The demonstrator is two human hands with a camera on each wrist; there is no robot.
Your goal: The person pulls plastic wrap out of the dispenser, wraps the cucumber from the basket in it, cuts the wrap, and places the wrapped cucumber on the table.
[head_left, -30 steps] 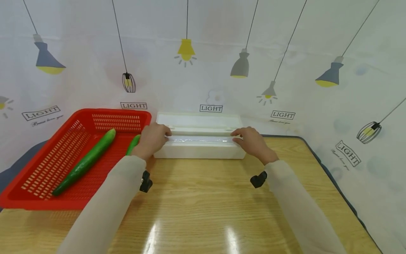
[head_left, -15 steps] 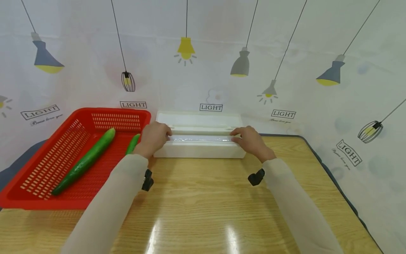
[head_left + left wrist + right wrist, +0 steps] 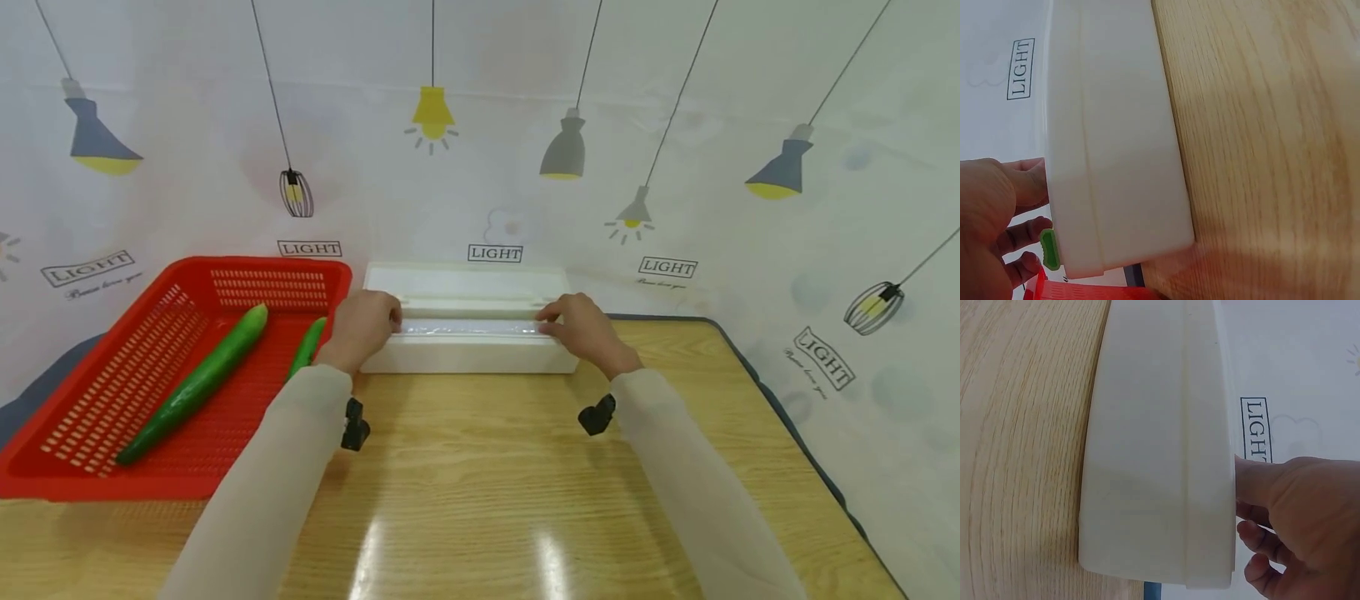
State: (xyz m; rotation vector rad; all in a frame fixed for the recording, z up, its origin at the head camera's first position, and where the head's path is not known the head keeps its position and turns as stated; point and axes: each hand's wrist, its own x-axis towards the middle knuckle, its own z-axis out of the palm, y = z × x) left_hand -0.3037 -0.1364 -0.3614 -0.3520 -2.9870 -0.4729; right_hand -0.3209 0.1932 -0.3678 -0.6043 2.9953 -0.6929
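Note:
A long white cling film dispenser [image 3: 472, 357] lies against the wall with its lid [image 3: 465, 277] raised at the back. Clear, shiny cling film [image 3: 468, 327] stretches along its opening. At the dispenser's left end, my left hand [image 3: 363, 325] pinches the film's edge between thumb and finger. My right hand [image 3: 585, 327] does the same near the right end. In both wrist views the dispenser's front wall hides the fingertips, while the other fingers curl loosely. A small ridged green piece [image 3: 1050, 249] shows at the dispenser's rim in the left wrist view.
A red plastic basket [image 3: 45, 487] stands on the left, close to my left forearm. Inside lie a long cucumber [image 3: 195, 392] and another green vegetable [image 3: 306, 348], partly hidden by my arm. The wooden table [image 3: 465, 467] meets a lamp-patterned wall cover [image 3: 480, 167].
My right hand has shifted slightly left along the film, its thumb and finger closer together. The left hand has stayed nearly in place. The view has turned a little.

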